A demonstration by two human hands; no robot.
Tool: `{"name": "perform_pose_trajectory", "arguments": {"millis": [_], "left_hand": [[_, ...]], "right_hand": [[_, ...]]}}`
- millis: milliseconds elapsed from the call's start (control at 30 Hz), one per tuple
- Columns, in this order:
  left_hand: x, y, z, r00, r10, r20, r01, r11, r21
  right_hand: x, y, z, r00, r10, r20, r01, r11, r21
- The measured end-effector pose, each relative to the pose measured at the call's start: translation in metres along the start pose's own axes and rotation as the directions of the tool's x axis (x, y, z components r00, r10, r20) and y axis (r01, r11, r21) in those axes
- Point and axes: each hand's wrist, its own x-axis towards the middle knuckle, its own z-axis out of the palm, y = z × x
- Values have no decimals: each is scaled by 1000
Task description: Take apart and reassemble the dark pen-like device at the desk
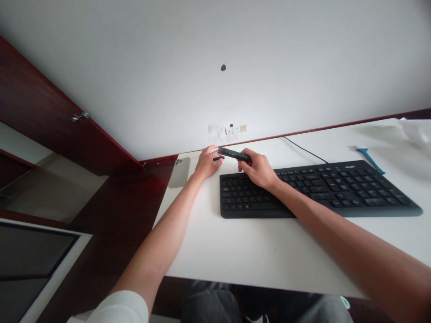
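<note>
My right hand (257,168) is closed around one end of a long dark object (232,154), whose exact kind I cannot make out. It is held above the far left corner of the keyboard (319,190), pointing left. My left hand (207,162) is at the object's far end, fingers bent, with a small black stick-like piece (218,158) jutting from between them. Whether my left fingertips also touch the long object is unclear. The black keyboard lies on the white table under my right hand and forearm.
Left of my left hand, a phone (180,172) lies near the edge of the white table (198,242). A blue tool (371,160) lies behind the keyboard, whose cable (305,149) runs back to the wall. Wall sockets (236,129) sit beyond; a dark red door (60,107) is at left.
</note>
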Motion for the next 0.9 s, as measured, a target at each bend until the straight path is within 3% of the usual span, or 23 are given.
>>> {"name": "perform_pose_trajectory", "arguments": {"millis": [300,433,567,733,900], "left_hand": [[-1,-1,1,1000,-6,-16,6,1000,-11],[-5,3,-5,994,40,-103,-42,999,-15],[-12,12,-15,981,22,-193,-23,1000,0],[-29,30,-24,980,48,-195,-50,999,-6],[-39,32,-25,963,-32,-268,17,998,-55]], "right_hand": [[-1,2,0,1000,-9,-18,9,1000,22],[-1,0,-1,999,17,-33,-15,998,63],[-2,-3,-3,987,21,-161,10,982,187],[0,0,-3,944,45,-325,30,975,222],[2,3,-5,965,-17,-261,49,992,120]]}}
